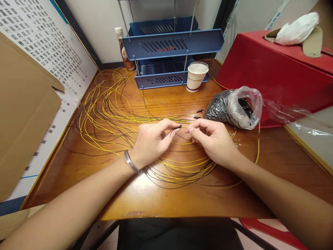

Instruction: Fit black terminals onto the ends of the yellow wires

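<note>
My left hand, with a metal bracelet on its wrist, pinches the end of a thin black wire between thumb and forefinger. My right hand is closed in a pinch right beside it, fingertips almost touching the same wire end; what it holds is too small to make out. Both hands hover over a loose tangle of yellow and black wires spread on the wooden table.
A clear plastic bag of small black parts lies right of the hands. Behind stand a paper cup, blue stacked trays and a bottle. A red box is at right, cardboard at left.
</note>
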### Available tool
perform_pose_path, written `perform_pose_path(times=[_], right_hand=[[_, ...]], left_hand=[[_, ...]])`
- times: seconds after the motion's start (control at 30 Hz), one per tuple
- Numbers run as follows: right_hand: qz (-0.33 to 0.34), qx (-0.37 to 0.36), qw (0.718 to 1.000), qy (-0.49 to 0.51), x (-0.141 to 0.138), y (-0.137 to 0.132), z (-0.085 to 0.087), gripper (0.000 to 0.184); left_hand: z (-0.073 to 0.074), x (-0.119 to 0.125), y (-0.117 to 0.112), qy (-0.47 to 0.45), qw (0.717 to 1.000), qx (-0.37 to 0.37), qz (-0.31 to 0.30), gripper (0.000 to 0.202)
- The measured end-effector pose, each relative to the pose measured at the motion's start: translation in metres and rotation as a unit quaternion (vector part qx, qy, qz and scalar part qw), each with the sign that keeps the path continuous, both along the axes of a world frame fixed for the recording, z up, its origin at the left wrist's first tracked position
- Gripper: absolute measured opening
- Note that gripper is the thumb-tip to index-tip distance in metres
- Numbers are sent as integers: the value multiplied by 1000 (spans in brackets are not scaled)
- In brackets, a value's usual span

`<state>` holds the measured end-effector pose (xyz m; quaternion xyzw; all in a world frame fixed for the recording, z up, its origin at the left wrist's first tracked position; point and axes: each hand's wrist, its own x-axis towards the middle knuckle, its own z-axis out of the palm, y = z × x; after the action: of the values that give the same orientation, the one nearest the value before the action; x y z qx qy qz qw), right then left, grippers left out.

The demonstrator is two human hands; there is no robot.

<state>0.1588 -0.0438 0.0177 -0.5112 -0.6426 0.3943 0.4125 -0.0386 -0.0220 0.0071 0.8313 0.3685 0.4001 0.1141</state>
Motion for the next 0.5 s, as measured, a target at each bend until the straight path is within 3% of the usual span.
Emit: perform_pose_path(times=[0.5], right_hand=[[-28,27,999,-14,-1,-1,-4,12]], left_hand=[[0,-1,0,1,1000,-9,-3,10]])
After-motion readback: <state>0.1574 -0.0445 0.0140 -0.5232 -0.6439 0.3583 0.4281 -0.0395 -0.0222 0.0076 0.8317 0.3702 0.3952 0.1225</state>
